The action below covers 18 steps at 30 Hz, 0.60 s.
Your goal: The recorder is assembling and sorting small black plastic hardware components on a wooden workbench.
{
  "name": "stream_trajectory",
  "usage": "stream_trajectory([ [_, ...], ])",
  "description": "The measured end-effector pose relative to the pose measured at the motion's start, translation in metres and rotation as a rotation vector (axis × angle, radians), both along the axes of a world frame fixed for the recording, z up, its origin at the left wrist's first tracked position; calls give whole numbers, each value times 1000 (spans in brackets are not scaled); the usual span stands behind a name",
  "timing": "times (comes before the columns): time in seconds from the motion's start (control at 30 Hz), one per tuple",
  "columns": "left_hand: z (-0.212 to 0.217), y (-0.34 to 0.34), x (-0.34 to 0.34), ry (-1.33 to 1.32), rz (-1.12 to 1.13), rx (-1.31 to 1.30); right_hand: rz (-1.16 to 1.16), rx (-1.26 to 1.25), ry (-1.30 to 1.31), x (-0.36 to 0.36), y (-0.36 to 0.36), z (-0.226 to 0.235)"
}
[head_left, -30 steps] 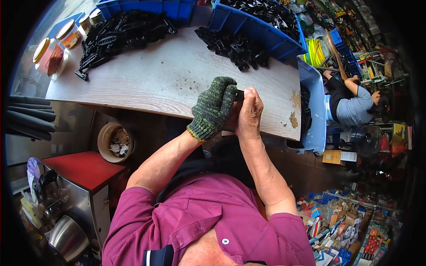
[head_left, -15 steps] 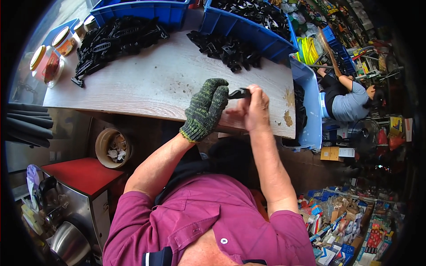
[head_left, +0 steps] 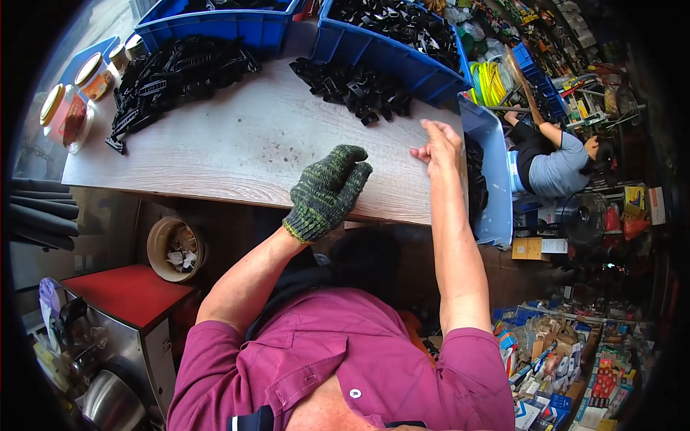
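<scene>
My left hand (head_left: 327, 190) wears a dark green knitted glove and hovers over the near edge of the table. Its fingers are curled toward the thumb, and whatever may lie inside the curl is hidden. Farther right, my bare right hand (head_left: 440, 147) is above the table's right side, beside a pale blue bin (head_left: 499, 169) of black parts. Its fingers are loosely bent and apart, with nothing visible in them. Beyond the hands, a heap of small black plastic parts (head_left: 352, 90) lies on the tabletop (head_left: 237, 154). At the far left rests a pile of longer black plastic pieces (head_left: 169, 79).
Two blue crates (head_left: 215, 32) stand along the far edge, the right crate (head_left: 392, 56) full of black parts. Lidded jars (head_left: 65, 115) sit at the left. Below is a waste bucket (head_left: 159, 248) near a red-topped cabinet (head_left: 126, 291). A person (head_left: 564, 165) bends down at the right.
The black part formerly between my hands no longer shows. My right hand has moved right and loosened its fingers; my left hand has dropped slightly nearer. The view has shifted a little.
</scene>
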<state>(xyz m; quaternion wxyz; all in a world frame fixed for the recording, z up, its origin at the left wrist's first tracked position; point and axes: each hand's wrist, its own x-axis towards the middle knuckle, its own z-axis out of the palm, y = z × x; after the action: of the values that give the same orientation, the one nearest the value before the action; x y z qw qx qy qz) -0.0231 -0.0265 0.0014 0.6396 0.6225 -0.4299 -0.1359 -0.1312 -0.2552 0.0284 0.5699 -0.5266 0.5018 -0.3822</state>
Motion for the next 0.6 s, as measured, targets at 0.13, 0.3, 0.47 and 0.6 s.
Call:
stream_trajectory([
  [0.13, 3, 1, 0, -39, -4, 32, 77, -38, 187, 25, -4, 1],
  [0.3, 9, 2, -2, -25, -19, 111, 141, -176, 415, 47, -7, -5],
  [0.47, 6, 2, -1, -44, -21, 69, 151, -342, 531, 50, -6, -12],
  [0.6, 5, 1, -1, -63, -22, 65, 195, -304, 509, 39, -8, -11],
])
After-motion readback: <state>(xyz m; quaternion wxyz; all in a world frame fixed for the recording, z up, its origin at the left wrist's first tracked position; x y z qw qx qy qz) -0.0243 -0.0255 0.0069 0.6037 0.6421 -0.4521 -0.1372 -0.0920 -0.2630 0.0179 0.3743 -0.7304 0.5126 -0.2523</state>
